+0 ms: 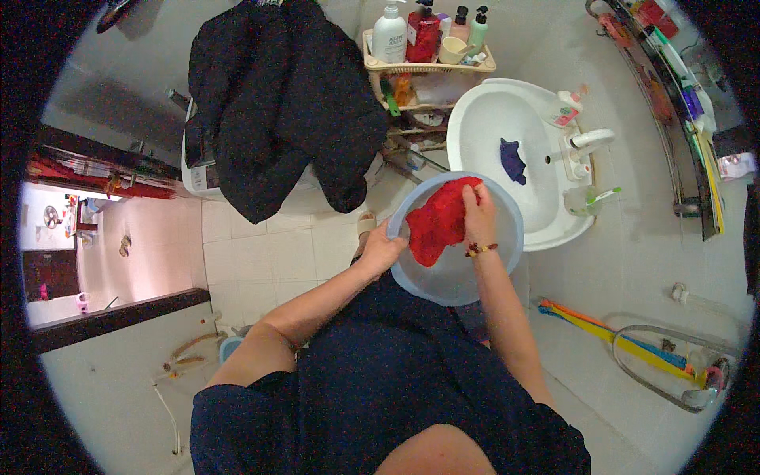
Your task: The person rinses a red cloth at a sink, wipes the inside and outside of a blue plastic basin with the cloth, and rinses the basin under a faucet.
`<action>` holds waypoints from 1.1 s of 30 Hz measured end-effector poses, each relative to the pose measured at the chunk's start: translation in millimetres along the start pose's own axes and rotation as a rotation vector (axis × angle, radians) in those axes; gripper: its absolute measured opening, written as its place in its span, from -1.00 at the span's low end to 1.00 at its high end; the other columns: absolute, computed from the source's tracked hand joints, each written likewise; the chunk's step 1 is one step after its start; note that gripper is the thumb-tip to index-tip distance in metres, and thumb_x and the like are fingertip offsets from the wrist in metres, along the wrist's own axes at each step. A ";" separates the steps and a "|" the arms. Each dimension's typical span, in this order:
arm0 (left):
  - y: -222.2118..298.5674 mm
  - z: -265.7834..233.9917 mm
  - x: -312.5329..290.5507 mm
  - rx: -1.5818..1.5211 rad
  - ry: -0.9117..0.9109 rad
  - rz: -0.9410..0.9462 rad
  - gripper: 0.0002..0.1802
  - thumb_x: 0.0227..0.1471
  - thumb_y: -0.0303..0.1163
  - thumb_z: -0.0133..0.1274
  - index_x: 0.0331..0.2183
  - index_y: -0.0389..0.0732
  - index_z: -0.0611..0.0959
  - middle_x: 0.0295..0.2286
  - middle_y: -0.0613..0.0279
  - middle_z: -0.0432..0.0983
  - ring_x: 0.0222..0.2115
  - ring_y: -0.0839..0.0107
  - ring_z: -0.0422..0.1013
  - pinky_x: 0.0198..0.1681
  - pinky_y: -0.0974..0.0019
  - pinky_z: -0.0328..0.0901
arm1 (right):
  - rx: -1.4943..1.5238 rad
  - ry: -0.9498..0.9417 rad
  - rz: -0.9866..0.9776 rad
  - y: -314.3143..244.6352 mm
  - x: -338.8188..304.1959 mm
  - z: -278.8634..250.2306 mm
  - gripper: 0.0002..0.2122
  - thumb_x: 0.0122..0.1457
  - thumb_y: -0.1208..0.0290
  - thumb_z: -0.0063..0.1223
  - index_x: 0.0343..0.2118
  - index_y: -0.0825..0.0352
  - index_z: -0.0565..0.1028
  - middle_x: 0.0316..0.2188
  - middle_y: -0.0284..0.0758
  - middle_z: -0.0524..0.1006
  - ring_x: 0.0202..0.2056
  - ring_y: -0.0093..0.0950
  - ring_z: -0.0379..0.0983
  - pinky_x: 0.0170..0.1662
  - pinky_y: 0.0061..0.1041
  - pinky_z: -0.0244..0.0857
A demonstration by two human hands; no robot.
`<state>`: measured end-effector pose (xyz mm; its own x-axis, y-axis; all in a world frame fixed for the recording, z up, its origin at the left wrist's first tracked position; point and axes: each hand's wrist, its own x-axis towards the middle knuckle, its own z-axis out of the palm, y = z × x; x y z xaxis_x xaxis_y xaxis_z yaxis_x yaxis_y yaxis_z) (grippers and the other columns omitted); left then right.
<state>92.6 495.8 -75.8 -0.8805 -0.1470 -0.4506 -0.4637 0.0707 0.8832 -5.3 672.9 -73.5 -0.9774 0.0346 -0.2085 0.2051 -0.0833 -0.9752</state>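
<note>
A light blue plastic basin [447, 287] is held in front of me, close to the near edge of the white sink [484, 119]. My left hand [383, 252] is closed on the basin's left rim. Inside the basin's outline, a crumpled red cloth [434, 229] is pinched at its upper right by my right hand [480, 218], which wears a beaded bracelet. Whether the cloth touches the basin's bottom I cannot tell. A small dark blue cloth [512, 161] lies in the sink, left of the drain.
Black clothing [277, 103] is heaped on a white appliance [192, 170] at the far left. Pump bottles [390, 36] stand on a beige shelf rack [431, 67]. A white faucet [590, 141] and a cup with a toothbrush [580, 199] are at the sink's right side.
</note>
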 end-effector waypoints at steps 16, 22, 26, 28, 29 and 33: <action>31.1 19.6 -1.5 0.011 -0.225 0.092 -0.49 -0.23 -0.53 0.00 -0.10 -0.28 0.41 -0.29 0.15 0.48 -0.27 0.39 0.38 -0.13 0.32 0.25 | 0.265 0.037 0.186 2.9 -10.2 9.0 -0.79 0.10 0.36 -0.05 -0.20 0.28 0.40 -0.32 -0.35 0.48 -0.29 -0.45 0.43 -0.23 -0.43 0.34; 26.3 49.0 -4.5 -0.049 -0.220 0.286 -0.47 -0.27 -0.53 -0.03 -0.11 -0.28 0.41 -0.31 0.05 0.48 -0.26 0.28 0.40 -0.16 0.28 0.27 | 0.661 0.252 0.093 -26.3 0.2 -36.1 -0.76 0.16 0.29 -0.12 -0.17 0.29 0.37 -0.26 -0.31 0.47 -0.19 -0.39 0.40 -0.15 -0.32 0.32; 56.6 58.3 -3.6 0.122 -0.137 0.357 -0.45 -0.30 -0.55 -0.07 -0.10 -0.28 0.41 -0.31 -0.04 0.48 -0.24 0.18 0.41 -0.17 0.23 0.28 | -0.034 0.043 -0.126 -20.0 -15.6 -21.9 -0.76 0.13 0.37 -0.10 -0.16 0.34 0.40 -0.29 -0.34 0.47 -0.24 -0.51 0.36 -0.14 -0.49 0.25; 71.0 47.3 6.6 0.136 -0.176 0.360 -0.44 -0.30 -0.55 -0.06 -0.10 -0.28 0.40 -0.31 -0.07 0.48 -0.24 0.13 0.41 -0.16 0.22 0.28 | -0.236 -0.254 -0.150 -32.4 -30.5 -14.2 -0.79 0.12 0.41 -0.11 -0.21 0.35 0.43 -0.32 -0.37 0.48 -0.25 -0.57 0.36 -0.15 -0.55 0.23; 76.1 43.6 10.4 0.143 -0.197 0.367 -0.44 -0.30 -0.55 -0.06 -0.10 -0.28 0.40 -0.31 -0.08 0.48 -0.25 0.11 0.41 -0.16 0.22 0.28 | -0.200 -0.365 -0.142 -36.8 -36.5 -13.1 -0.81 0.12 0.42 -0.11 -0.23 0.36 0.45 -0.34 -0.39 0.49 -0.26 -0.59 0.36 -0.15 -0.57 0.22; 78.7 47.5 5.4 0.143 -0.213 0.279 -0.47 -0.29 -0.55 -0.06 -0.12 -0.28 0.41 -0.33 -0.07 0.48 -0.27 0.09 0.42 -0.17 0.22 0.28 | 0.011 -0.350 -0.067 -36.0 -38.9 -14.2 -0.79 0.12 0.44 -0.11 -0.21 0.37 0.44 -0.32 -0.39 0.48 -0.26 -0.59 0.35 -0.16 -0.57 0.22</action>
<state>46.7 547.4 -14.9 -0.9686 0.1043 -0.2257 -0.1992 0.2179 0.9554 26.1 688.7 -31.4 -0.9475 -0.3025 -0.1041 0.1412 -0.1034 -0.9846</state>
